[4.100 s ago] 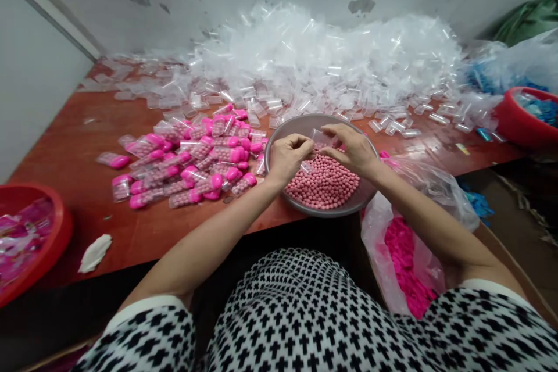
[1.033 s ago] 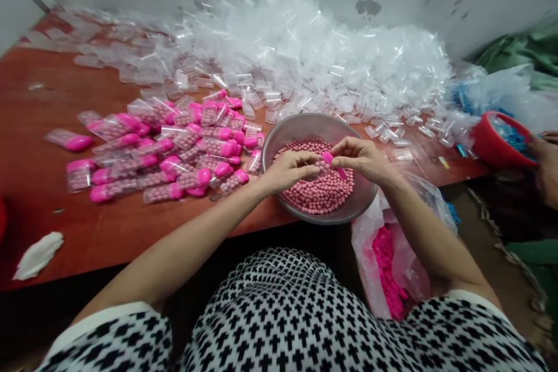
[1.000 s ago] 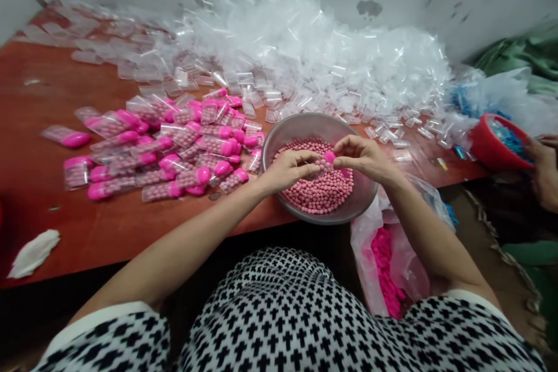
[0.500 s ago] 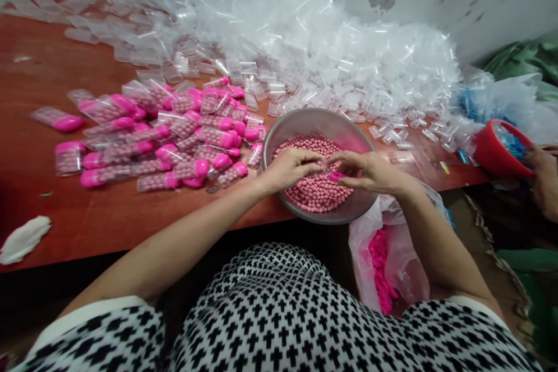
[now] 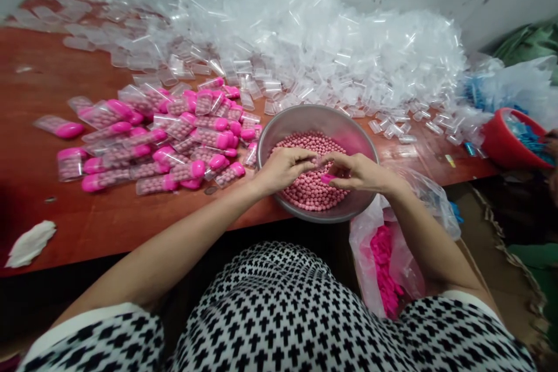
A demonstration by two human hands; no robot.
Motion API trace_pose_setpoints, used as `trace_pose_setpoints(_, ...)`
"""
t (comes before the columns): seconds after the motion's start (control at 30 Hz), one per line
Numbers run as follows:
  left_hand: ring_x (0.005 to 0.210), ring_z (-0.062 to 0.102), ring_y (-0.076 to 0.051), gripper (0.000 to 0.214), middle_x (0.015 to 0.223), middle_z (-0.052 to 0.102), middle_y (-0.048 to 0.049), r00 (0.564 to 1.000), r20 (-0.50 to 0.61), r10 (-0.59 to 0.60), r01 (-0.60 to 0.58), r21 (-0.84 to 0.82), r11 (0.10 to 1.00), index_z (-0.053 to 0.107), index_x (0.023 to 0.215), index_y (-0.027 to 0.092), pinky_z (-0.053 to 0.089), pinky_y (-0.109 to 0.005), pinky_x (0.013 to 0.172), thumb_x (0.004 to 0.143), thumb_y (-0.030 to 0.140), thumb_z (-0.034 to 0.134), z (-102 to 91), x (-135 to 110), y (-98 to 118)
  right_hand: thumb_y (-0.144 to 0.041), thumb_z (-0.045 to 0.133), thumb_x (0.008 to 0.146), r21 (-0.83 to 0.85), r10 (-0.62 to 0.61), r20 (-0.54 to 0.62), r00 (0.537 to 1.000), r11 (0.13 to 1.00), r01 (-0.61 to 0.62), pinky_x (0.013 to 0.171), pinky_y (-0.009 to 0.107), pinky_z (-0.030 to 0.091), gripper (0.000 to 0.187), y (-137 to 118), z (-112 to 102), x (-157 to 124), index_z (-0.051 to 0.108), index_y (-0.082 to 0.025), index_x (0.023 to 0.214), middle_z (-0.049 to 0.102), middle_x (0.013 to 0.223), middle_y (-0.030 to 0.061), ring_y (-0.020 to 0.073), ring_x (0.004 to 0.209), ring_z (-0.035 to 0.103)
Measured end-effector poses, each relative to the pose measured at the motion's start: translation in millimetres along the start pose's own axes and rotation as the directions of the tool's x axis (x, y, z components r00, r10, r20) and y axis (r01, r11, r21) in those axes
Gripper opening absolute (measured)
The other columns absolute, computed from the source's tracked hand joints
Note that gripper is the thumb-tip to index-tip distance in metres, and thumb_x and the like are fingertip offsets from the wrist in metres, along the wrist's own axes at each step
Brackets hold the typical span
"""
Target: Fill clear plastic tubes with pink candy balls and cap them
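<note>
Over a grey bowl (image 5: 279, 128) of pink beads (image 5: 307, 196), my two hands come together. My left hand (image 5: 285, 168) is closed, thumb and fingers pinching a small clear plastic tube (image 5: 318, 160) that is mostly hidden. My right hand (image 5: 360, 172) has its index finger at the tube's end, while its thumb and lower fingers grip a bright pink cap (image 5: 328, 178). Left of the bowl lies a heap of clear tubes filled with beads and closed with pink caps (image 5: 198, 170).
Behind the bowl rises a big pile of clear tubes (image 5: 305, 40). An open plastic bag with pink caps (image 5: 383, 261) hangs below the table edge at right. A red bowl (image 5: 497, 139) with blue pieces stands at far right, by another person's hand (image 5: 553, 142). White cloth (image 5: 30, 244) lies front left.
My hands stay over the bowl, still holding the tube and the cap, with only slight finger movement. The view has shifted a little. At far right the other person's hand has moved.
</note>
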State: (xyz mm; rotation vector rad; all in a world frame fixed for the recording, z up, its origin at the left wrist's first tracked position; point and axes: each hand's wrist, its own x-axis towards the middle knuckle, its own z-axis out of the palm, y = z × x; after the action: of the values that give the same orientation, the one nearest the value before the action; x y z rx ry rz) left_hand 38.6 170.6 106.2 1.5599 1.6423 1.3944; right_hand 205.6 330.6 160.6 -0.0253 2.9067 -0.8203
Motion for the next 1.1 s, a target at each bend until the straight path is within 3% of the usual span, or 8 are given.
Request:
trace_pose_setpoints(0.17,0.089,0.071,-0.02,0.02,0.095,0.079,-0.0044,0.997,-0.073,0.009,-0.005,0.051,0.999,0.077,0.099,0.019,0.049,-0.028,0.083,0.085,0.027,0.065,1.5,-1,0,-0.037,0.06,0.092,-0.154,0.111,-0.026,0.993,0.982,-0.114,0.064,0.026,0.041,0.022,4,0,-14,0.064,-0.02,0.105,0.067,0.076,0.0011,0.0138,0.066,0.059)
trace_pose_setpoints(0.27,0.091,0.071,-0.021,0.023,0.097,0.079,-0.0037,0.998,-0.054,-0.018,0.016,-0.033,0.999,0.077,0.101,0.019,0.051,-0.03,0.085,0.086,0.03,0.063,0.7,1,-2,-0.041,0.061,0.091,0.066,0.139,-0.167,0.976,0.989,-0.13,0.062,0.024,0.045,0.033,6,-1,-22,0.062,-0.02,0.117,0.068,0.078,0.0007,0.0124,0.064,0.06)
trace_pose_setpoints(0.37,0.094,0.071,-0.022,0.027,0.101,0.078,-0.0038,0.999,-0.008,-0.034,0.033,-0.126,0.991,0.076,0.104,0.019,0.053,-0.032,0.086,0.084,0.033,0.063,-0.3,3,-4,-0.041,0.063,0.091,0.253,0.16,-0.437,0.885,0.966,-0.049,0.065,0.025,0.051,0.046,4,6,-18,0.058,-0.019,0.131,0.07,0.089,0.0031,0.013,0.071,0.064)
trace_pose_setpoints(0.43,0.097,0.071,-0.022,0.029,0.103,0.078,-0.0043,1.0,0.017,-0.023,0.025,-0.163,0.986,0.076,0.104,0.019,0.053,-0.032,0.088,0.083,0.034,0.063,-0.6,4,-4,-0.037,0.065,0.091,0.22,0.125,-0.571,0.811,0.975,0.005,0.074,0.028,0.054,0.044,1,14,-10,0.061,-0.019,0.13,0.071,0.1,0.0064,0.0156,0.083,0.067)
trace_pose_setpoints(0.5,0.097,0.07,-0.022,0.029,0.103,0.078,-0.0048,1.0,0.017,-0.012,0.015,-0.17,0.985,0.076,0.103,0.019,0.053,-0.032,0.088,0.084,0.036,0.063,-0.4,3,-2,-0.035,0.067,0.09,0.137,0.059,-0.618,0.784,0.99,0.034,0.08,0.031,0.055,0.039,-2,22,-1,0.066,-0.018,0.125,0.072,0.105,0.0087,0.0178,0.091,0.068)
trace_pose_setpoints(0.73,0.078,0.068,-0.018,0.024,0.084,0.077,-0.0022,0.999,-0.027,0.035,-0.036,-0.04,0.999,0.076,0.092,0.018,0.051,-0.026,0.075,0.089,0.035,0.059,0.4,-2,2,-0.036,0.059,0.096,-0.067,-0.09,-0.501,0.86,0.996,0.065,0.092,0.037,0.055,0.036,-6,24,5,0.066,-0.022,0.128,0.074,0.111,0.0092,0.0211,0.102,0.07)
trace_pose_setpoints(0.9,0.076,0.069,-0.019,0.023,0.082,0.077,-0.0038,0.99,-0.094,0.102,-0.095,0.071,0.993,0.078,0.093,0.02,0.049,-0.026,0.073,0.091,0.033,0.059,2.3,-7,2,-0.031,0.049,0.1,-0.25,-0.125,-0.434,0.892,0.968,0.014,0.081,0.032,0.056,0.038,-13,29,1,0.059,-0.022,0.136,0.071,0.099,0.0089,0.0199,0.088,0.068)
trace_pose_setpoints(1.1,0.071,0.07,-0.02,0.023,0.08,0.078,-0.006,0.986,-0.112,0.127,-0.109,0.157,0.982,0.08,0.094,0.022,0.052,-0.028,0.071,0.088,0.028,0.059,-1.6,-10,-4,-0.021,0.043,0.101,-0.389,-0.206,-0.347,0.915,0.919,0.06,0.078,0.033,0.054,0.041,-12,40,12,0.054,-0.014,0.139,0.067,0.094,0.0123,0.0212,0.084,0.064)
